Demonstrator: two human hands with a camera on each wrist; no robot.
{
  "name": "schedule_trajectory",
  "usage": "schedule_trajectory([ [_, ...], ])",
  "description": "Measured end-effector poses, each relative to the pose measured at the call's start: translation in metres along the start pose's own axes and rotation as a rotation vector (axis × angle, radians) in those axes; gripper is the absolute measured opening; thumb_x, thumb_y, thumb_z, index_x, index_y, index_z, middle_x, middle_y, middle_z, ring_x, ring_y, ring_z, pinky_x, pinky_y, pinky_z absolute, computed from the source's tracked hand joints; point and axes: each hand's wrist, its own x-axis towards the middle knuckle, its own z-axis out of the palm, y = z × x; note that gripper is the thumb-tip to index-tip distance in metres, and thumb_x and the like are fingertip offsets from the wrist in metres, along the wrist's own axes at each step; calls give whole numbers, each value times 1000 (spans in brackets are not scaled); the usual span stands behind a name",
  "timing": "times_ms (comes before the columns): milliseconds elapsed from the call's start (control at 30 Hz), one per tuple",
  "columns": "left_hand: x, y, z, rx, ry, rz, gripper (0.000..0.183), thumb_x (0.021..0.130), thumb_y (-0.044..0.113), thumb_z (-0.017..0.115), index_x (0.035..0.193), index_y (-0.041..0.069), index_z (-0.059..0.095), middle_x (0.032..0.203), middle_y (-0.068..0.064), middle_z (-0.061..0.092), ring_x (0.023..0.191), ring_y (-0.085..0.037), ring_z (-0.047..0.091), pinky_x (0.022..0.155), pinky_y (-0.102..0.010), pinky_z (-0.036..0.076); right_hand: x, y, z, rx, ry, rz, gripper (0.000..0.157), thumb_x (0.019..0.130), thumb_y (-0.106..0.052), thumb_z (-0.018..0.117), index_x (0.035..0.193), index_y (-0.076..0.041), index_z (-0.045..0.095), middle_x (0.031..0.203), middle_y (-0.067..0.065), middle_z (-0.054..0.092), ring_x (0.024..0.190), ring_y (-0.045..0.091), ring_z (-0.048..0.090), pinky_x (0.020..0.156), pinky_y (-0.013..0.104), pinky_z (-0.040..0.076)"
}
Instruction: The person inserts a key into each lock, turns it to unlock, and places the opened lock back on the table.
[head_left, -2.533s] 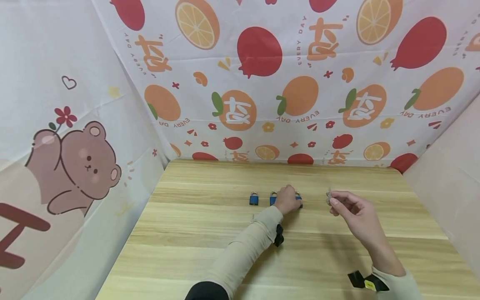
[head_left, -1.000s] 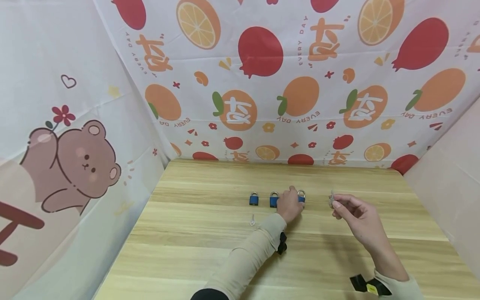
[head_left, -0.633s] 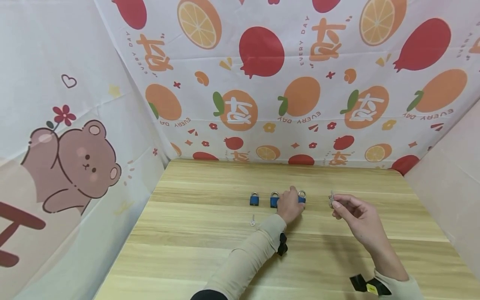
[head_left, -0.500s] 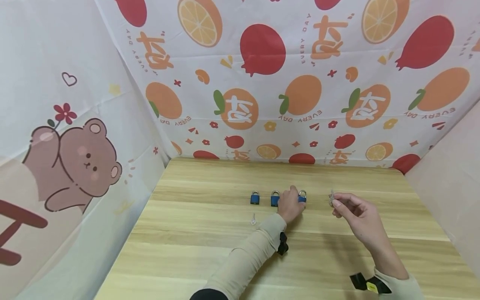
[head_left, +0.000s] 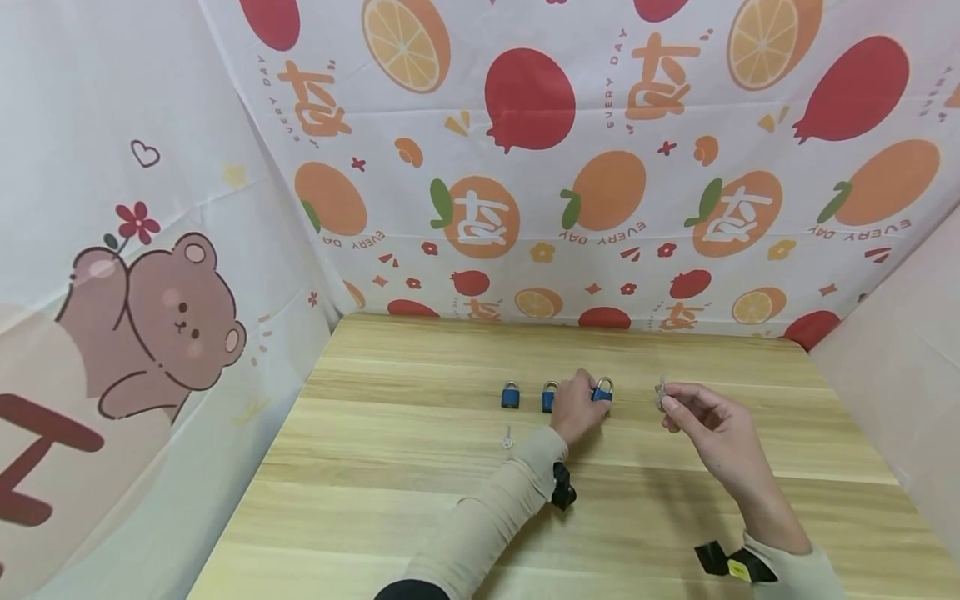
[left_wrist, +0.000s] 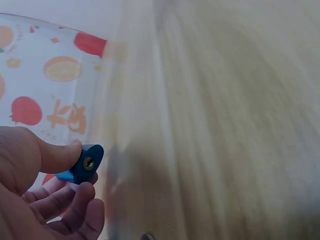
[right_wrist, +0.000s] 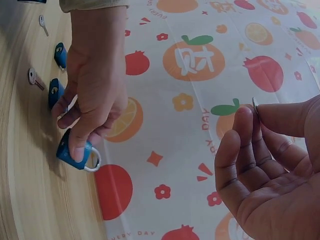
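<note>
My left hand (head_left: 576, 408) grips a blue padlock (head_left: 602, 392) between thumb and fingers, its silver shackle pointing up and away. The keyhole on the end of this padlock (left_wrist: 89, 163) faces the left wrist view. My right hand (head_left: 708, 421) pinches a small silver key (head_left: 661, 393) upright between thumb and forefinger, to the right of the padlock and above the table; edge-on, the key (right_wrist: 255, 106) is a thin sliver in the right wrist view. A second padlock (head_left: 549, 397) stands just left of my left hand, partly covered by it, and a third padlock (head_left: 510, 395) further left.
One loose key (head_left: 507, 437) lies in front of the leftmost padlock. Another key (right_wrist: 35, 78) lies near the middle padlock, hidden by my left arm in the head view. The wood-grain table (head_left: 360, 467) ends at a fruit-printed cloth (head_left: 420, 275) behind.
My left sleeve has moved off the loose key, which now shows fully. The gripped padlock has tilted and risen slightly. My right hand keeps its pinch on the key, nearly still.
</note>
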Motion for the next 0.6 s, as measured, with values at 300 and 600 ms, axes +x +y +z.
schedule_trajectory([
  [300,1,9,-18,-175,-5,-66,28,84,19,83,101,7,65,91,-8,73,80,-14,61,66,-23,45,0,0,-1,-2,1,-13,25,102,-15,62,119,2,68,93,-15,72,77,7,69,71,21,58],
  [600,2,13,-35,-255,9,-103,29,82,19,85,101,6,67,90,-11,77,73,-11,66,61,-20,48,-2,0,-3,17,1,-16,24,101,-14,63,118,2,68,93,-13,73,77,8,70,72,22,59],
])
